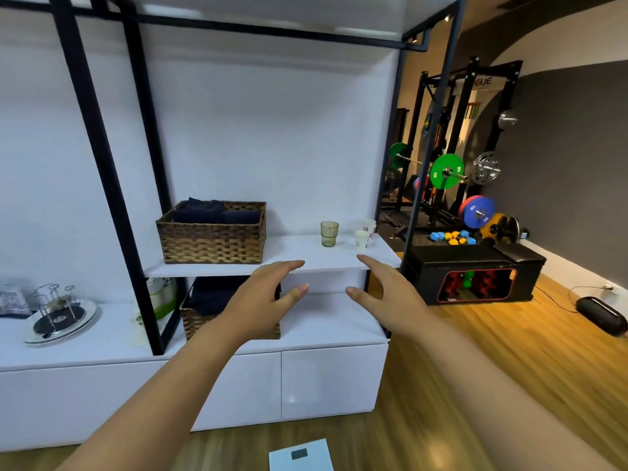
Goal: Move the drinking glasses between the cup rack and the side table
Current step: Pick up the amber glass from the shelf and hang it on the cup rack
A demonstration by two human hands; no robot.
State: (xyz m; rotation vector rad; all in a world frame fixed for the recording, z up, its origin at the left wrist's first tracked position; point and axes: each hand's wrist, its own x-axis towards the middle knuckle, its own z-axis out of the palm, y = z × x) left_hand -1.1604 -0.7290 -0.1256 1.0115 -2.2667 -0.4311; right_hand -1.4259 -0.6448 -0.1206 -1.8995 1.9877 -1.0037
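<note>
Both arms out, empty. Left hand (pixel 263 294) and right hand (pixel 387 294): fingers (pixel 289 266) spread, relaxed, holding nothing, near the white shelf (pixel 306 260) edge. Beyond, green-tinted drinking glass (pixel 329 233), ribbed base, upright on the shelf, two small paper cups (pixel 365 234) just beside it. Woven wicker basket (pixel 212 232) further left. Wire cup rack (pixel 56 311) on its round glossy tray, well apart on the low surface (pixel 112 338). Risk: smooth glass slipping; reach could knock the light cups.
</note>
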